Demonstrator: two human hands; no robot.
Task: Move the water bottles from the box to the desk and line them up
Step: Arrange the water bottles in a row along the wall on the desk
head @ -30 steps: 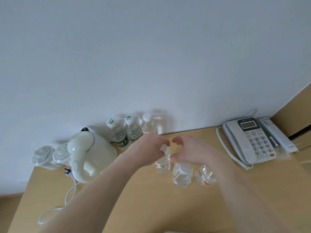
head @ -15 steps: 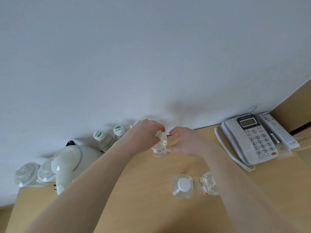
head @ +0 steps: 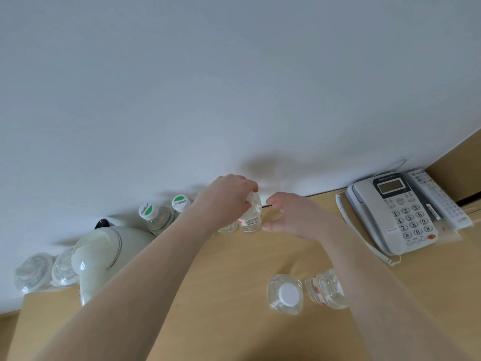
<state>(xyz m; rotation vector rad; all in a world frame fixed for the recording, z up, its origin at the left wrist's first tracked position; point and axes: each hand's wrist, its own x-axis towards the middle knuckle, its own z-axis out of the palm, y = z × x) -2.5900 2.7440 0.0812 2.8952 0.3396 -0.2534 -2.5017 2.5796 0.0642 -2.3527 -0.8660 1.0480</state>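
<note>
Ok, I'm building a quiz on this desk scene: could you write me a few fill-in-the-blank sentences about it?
1. The left hand grips a water bottle by its ____.
2. The right hand holds ____.
3. The two bottles by the kettle have green-and-____ caps.
4. The telephone lies on the ____ side of the desk.

Missing words: cap; nothing; white; right

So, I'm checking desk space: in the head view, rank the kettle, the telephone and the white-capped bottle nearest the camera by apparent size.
1. kettle and telephone: alike, no ranking.
2. white-capped bottle: smallest, though nearest the camera.
</note>
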